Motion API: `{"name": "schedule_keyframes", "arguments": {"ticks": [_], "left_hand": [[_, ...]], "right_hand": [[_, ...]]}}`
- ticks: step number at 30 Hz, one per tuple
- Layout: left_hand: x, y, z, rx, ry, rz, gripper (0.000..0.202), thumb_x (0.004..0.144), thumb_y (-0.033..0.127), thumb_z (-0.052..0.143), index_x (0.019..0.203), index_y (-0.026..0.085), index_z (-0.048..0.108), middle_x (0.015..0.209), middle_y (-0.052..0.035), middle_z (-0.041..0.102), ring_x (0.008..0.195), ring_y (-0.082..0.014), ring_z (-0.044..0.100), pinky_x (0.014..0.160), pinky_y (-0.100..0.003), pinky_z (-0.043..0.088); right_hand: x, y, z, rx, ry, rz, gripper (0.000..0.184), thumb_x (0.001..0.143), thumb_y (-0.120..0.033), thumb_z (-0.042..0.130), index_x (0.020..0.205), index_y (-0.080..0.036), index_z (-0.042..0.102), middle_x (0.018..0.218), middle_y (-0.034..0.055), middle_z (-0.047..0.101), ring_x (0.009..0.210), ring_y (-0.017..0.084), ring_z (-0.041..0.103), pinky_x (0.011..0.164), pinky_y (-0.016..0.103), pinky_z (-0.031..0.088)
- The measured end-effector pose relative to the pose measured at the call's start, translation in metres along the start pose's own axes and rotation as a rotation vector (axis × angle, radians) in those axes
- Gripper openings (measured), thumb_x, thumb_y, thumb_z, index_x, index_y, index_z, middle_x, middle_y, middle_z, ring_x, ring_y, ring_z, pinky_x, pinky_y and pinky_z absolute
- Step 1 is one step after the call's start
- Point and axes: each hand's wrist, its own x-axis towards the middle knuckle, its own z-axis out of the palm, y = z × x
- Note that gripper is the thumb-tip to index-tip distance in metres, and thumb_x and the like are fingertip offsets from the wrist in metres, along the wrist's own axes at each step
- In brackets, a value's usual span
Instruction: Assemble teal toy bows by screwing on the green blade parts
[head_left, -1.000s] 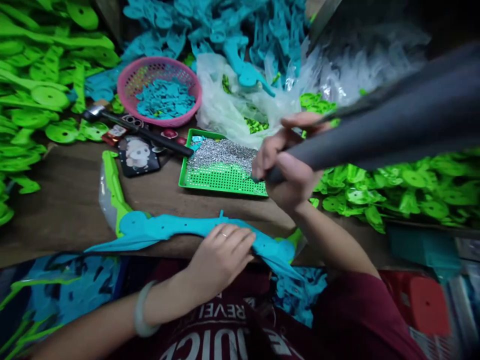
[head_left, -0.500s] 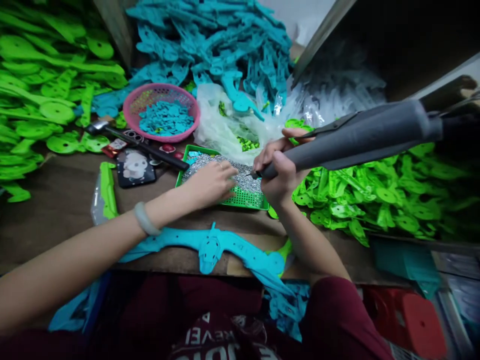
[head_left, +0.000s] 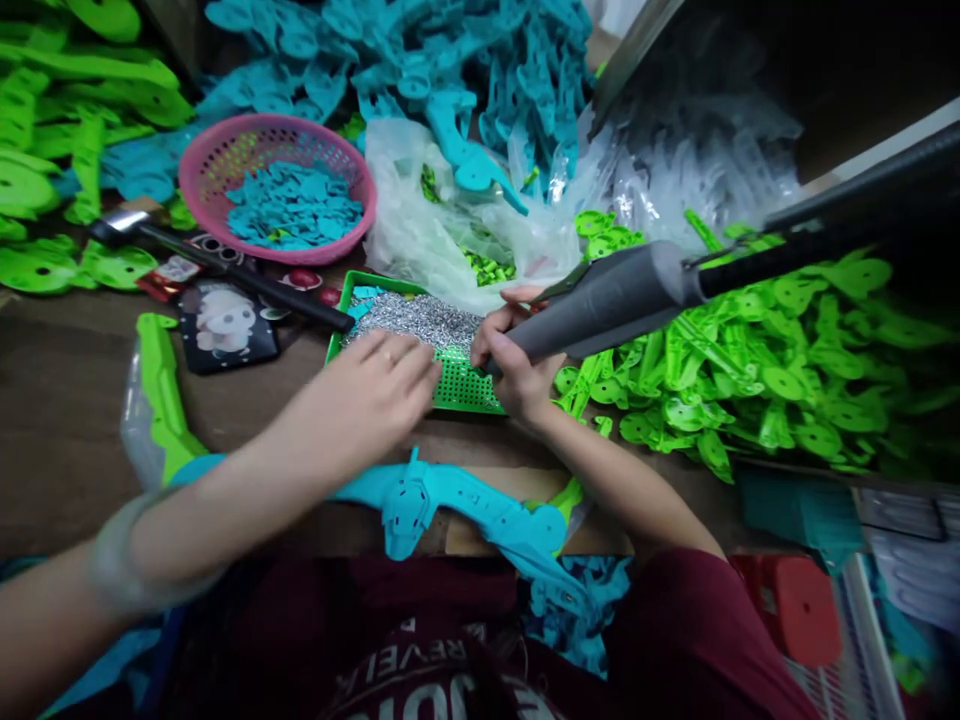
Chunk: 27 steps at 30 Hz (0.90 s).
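My right hand [head_left: 517,365] grips the tapered grey body of a power screwdriver [head_left: 607,310], its narrow end pointing left and down over a green basket [head_left: 469,385]. Small silvery screws [head_left: 427,325] are heaped in the basket. My left hand [head_left: 379,390], fingers curled and slightly blurred, is over the basket's near left edge; its fingertips hide whatever they hold. Below the hands lies a turquoise bow-shaped plastic part [head_left: 457,490] with lime green ends, its left portion partly covered by my left forearm.
A pink basket [head_left: 202,215] holds small turquoise pieces. Beside it are a hammer [head_left: 247,280], a panda-printed card [head_left: 229,325] and a clear bag [head_left: 397,220] with small green pieces. Turquoise parts [head_left: 300,60] pile up behind; lime green parts [head_left: 780,385] pile up at right.
My left hand has drawn back from the screws toward the basket's near edge. My right hand and the screwdriver have shifted left and lower. The view has moved slightly.
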Motion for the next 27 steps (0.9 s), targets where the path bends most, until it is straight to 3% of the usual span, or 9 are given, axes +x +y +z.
{"name": "schedule_keyframes", "arguments": {"ticks": [1,3,7,10,12,16,19,24,27], "left_hand": [[-0.011,0.018,-0.007,-0.029,0.019,0.035,0.030,0.097,0.015,0.045,0.111,0.007,0.071,0.103,-0.0173,0.072,0.097,-0.0304,0.066,0.081,-0.044,0.053],[-0.032,0.058,-0.014,-0.137,0.059,0.121,0.029,0.095,0.012,0.047,0.110,0.008,0.071,0.096,-0.0124,0.073,0.084,-0.0256,0.066,0.071,-0.038,0.052],[-0.057,0.128,-0.002,-0.270,0.051,0.101,0.037,0.096,0.020,0.051,0.129,0.008,0.064,0.128,-0.0138,0.068,0.094,-0.0252,0.066,0.068,-0.036,0.051],[-0.060,0.155,0.016,-0.287,-0.007,0.010,0.043,0.094,0.019,0.054,0.135,0.005,0.060,0.141,-0.0180,0.061,0.088,-0.0229,0.067,0.065,-0.034,0.052],[-0.060,0.163,0.026,-0.275,-0.034,-0.055,0.044,0.092,0.015,0.055,0.135,0.004,0.059,0.143,-0.0190,0.059,0.085,-0.0212,0.068,0.064,-0.033,0.052],[-0.062,0.170,0.036,-0.251,-0.052,-0.137,0.049,0.091,0.012,0.055,0.139,0.004,0.055,0.151,-0.0193,0.051,0.097,-0.0228,0.069,0.071,-0.032,0.055],[-0.064,0.172,0.039,-0.198,-0.039,-0.156,0.050,0.091,0.011,0.053,0.140,0.003,0.054,0.153,-0.0222,0.046,0.089,-0.0214,0.069,0.068,-0.032,0.054],[-0.061,0.176,0.038,-0.069,0.000,-0.151,0.046,0.090,0.009,0.051,0.135,0.003,0.060,0.148,-0.0226,0.052,0.070,-0.0159,0.065,0.056,-0.028,0.049],[-0.060,0.177,0.038,-0.048,0.037,-0.174,0.044,0.090,0.008,0.051,0.132,0.005,0.063,0.147,-0.0197,0.054,0.065,-0.0136,0.062,0.053,-0.027,0.046]], "right_hand": [[-0.001,0.003,0.001,-0.008,0.000,0.006,0.039,0.086,-0.047,0.063,0.117,-0.029,0.046,0.063,-0.0092,0.046,0.046,0.010,0.049,0.045,0.027,0.043],[-0.001,0.006,0.003,-0.032,0.014,0.016,0.042,0.086,-0.051,0.063,0.117,-0.028,0.046,0.063,-0.0094,0.046,0.045,0.010,0.047,0.044,0.027,0.042],[0.000,0.008,0.005,0.014,-0.011,-0.028,0.036,0.088,-0.043,0.064,0.115,-0.028,0.045,0.062,-0.0101,0.048,0.045,0.010,0.048,0.044,0.026,0.041],[-0.001,0.008,0.006,-0.014,-0.033,-0.043,0.033,0.089,-0.042,0.063,0.113,-0.029,0.044,0.061,-0.0098,0.048,0.045,0.010,0.048,0.045,0.026,0.040],[-0.003,0.009,0.006,-0.102,-0.033,-0.012,0.037,0.090,-0.052,0.060,0.113,-0.029,0.042,0.062,-0.0089,0.046,0.045,0.012,0.048,0.045,0.028,0.040],[-0.008,0.011,0.003,-0.280,-0.019,0.073,0.052,0.088,-0.072,0.051,0.116,-0.031,0.038,0.063,-0.0063,0.045,0.049,0.016,0.048,0.048,0.034,0.044],[-0.009,0.016,0.002,-0.321,-0.004,0.115,0.058,0.085,-0.078,0.050,0.117,-0.032,0.038,0.064,-0.0057,0.045,0.050,0.016,0.047,0.051,0.035,0.047],[-0.002,0.012,0.007,-0.259,-0.008,-0.004,0.045,0.090,-0.068,0.052,0.114,-0.032,0.038,0.062,-0.0076,0.040,0.046,0.014,0.044,0.046,0.032,0.043],[-0.008,-0.024,0.009,-0.178,0.037,-0.085,0.034,0.092,-0.055,0.054,0.115,-0.035,0.039,0.062,-0.0083,0.037,0.044,0.012,0.042,0.042,0.028,0.040]]}}
